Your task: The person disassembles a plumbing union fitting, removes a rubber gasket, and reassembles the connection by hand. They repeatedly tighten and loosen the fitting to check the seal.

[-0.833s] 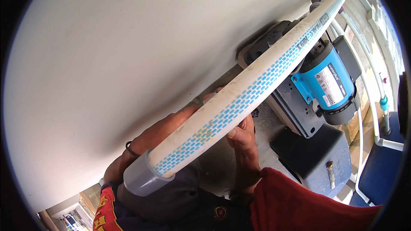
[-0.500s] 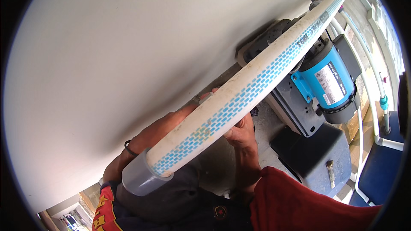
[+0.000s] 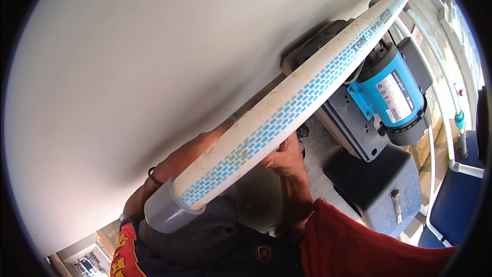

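A long white pipe with a band of blue brick-like marks runs diagonally from low centre to top right. A grey coupling is on its near end, over my lap. My left hand is behind the pipe along the wall side, its fingers hidden by it. My right hand is curled at the pipe's underside, thumb near or against it; what its fingers hold is partly hidden, so I cannot make it out.
A white wall fills the left. A blue pump motor sits on a dark base, with a dark casing bearing a small metal piece. Thinner white pipes and blue panels are at right.
The pipe has shifted slightly up and left. My left fingertips, earlier visible past its upper edge, are now hidden. My right hand has moved a little left and up.
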`<state>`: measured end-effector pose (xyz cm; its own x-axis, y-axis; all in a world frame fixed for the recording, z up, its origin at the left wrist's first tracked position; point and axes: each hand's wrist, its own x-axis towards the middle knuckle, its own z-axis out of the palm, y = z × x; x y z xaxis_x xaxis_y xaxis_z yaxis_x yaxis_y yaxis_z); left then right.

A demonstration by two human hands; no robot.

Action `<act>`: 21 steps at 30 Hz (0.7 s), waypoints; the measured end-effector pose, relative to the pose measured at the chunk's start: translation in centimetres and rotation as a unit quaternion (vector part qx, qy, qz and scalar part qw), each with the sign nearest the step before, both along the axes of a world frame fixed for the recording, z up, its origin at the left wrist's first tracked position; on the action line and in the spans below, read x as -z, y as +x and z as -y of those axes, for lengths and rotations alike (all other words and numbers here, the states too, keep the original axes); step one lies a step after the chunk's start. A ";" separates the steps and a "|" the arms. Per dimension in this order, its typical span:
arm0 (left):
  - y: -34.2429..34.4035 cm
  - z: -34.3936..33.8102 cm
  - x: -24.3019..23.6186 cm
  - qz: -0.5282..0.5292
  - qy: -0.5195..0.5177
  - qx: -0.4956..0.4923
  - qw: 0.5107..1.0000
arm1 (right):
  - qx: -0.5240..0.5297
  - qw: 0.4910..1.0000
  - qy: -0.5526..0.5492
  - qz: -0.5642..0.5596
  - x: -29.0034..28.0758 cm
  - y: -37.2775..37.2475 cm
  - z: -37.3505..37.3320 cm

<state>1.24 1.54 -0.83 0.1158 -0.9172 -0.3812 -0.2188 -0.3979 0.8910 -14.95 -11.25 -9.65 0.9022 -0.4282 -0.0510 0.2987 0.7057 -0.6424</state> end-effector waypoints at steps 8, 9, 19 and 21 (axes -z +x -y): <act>0.1 0.0 0.0 -0.069 0.020 -0.029 0.997 | 0.071 0.995 -0.041 -0.062 0.1 0.4 -1.7; 0.1 -0.1 0.0 -0.091 0.025 -0.038 0.995 | 0.067 0.998 0.008 -0.015 0.5 1.0 -1.9; -0.8 -0.8 0.0 -0.332 0.074 -0.133 0.931 | 0.010 0.924 0.133 0.359 6.5 7.3 -3.1; -0.9 -0.8 0.0 -0.346 0.077 -0.141 0.925 | -0.009 0.909 0.144 0.392 7.3 7.7 -3.1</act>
<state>0.34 2.29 -0.86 0.0223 -0.8163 -0.5772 0.5135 -0.4860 0.7071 -7.24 -8.14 -16.97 0.7165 -0.4833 0.5031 0.5716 0.8201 -0.0262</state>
